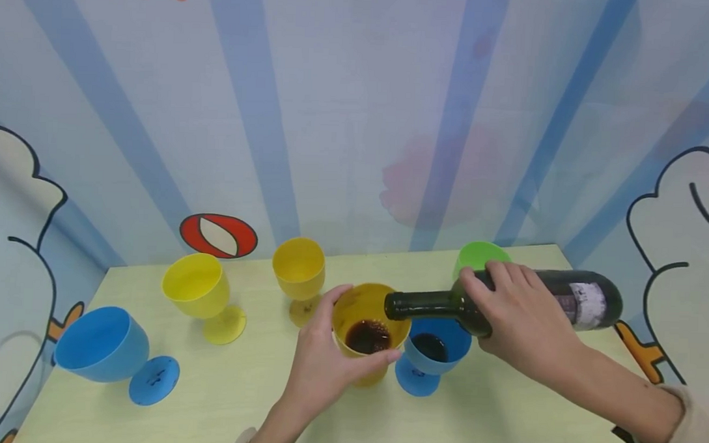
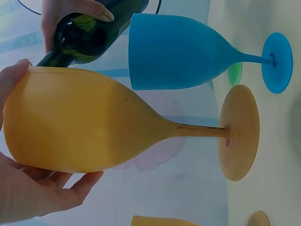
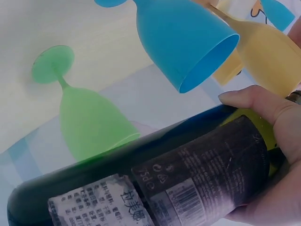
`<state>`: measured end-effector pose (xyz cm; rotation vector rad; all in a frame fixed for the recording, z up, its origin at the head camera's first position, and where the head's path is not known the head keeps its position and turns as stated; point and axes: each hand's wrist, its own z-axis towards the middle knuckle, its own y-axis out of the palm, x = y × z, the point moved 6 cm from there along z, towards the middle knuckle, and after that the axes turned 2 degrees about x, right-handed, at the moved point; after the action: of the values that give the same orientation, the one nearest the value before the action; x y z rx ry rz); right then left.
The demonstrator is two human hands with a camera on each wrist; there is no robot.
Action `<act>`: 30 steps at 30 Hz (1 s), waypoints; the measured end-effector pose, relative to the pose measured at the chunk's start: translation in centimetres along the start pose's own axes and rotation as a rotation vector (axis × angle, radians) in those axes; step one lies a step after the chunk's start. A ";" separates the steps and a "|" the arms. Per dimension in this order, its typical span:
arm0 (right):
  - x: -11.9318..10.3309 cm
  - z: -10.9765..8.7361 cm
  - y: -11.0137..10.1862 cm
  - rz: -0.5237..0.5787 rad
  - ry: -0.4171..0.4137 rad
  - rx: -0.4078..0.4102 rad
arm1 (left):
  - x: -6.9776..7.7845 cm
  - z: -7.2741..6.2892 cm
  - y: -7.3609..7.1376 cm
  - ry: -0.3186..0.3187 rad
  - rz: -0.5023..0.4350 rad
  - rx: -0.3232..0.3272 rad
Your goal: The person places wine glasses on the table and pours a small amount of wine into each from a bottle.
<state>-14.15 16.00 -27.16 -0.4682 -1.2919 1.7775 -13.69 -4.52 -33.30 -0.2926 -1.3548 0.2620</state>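
Observation:
My left hand (image 1: 326, 364) grips an amber-yellow goblet (image 1: 364, 292) round its bowl, fingers on one side and thumb on the other. Dark liquid with some bubbles lies in the bottom of the bowl. Tilted almost level, a dark green wine bottle (image 1: 424, 305) is held by my right hand (image 1: 524, 312) near its shoulder. The bottle's mouth is over the goblet's rim. Its printed label (image 3: 188, 179) faces the right wrist camera. Close beside stands a blue goblet (image 1: 437, 364) with dark liquid inside. In the left wrist view the amber goblet's foot (image 2: 240, 134) shows fully.
On the pale table (image 1: 219, 399), an orange-yellow goblet (image 1: 298, 272), a yellow goblet (image 1: 196, 288) and another blue goblet (image 1: 104, 346) stand to the left. Behind the bottle is a green goblet (image 1: 476, 252), partly hidden. A printed striped cloth (image 1: 346, 117) rises behind the table.

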 end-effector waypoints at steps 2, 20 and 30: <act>0.1 0.0 0.0 0.005 0.010 -0.007 | 0.0 0.0 -0.1 -0.019 -0.004 0.000; 2.7 -1.3 0.3 0.133 0.168 -0.082 | -2.0 0.2 -1.3 -0.160 0.038 0.020; 4.8 -2.4 1.1 0.263 0.322 -0.128 | -4.5 0.2 -1.1 -0.209 0.063 0.008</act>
<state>-15.53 21.17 -28.20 -0.9928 -1.1578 1.7458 -14.75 -7.16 -37.00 -0.3080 -1.5517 0.3579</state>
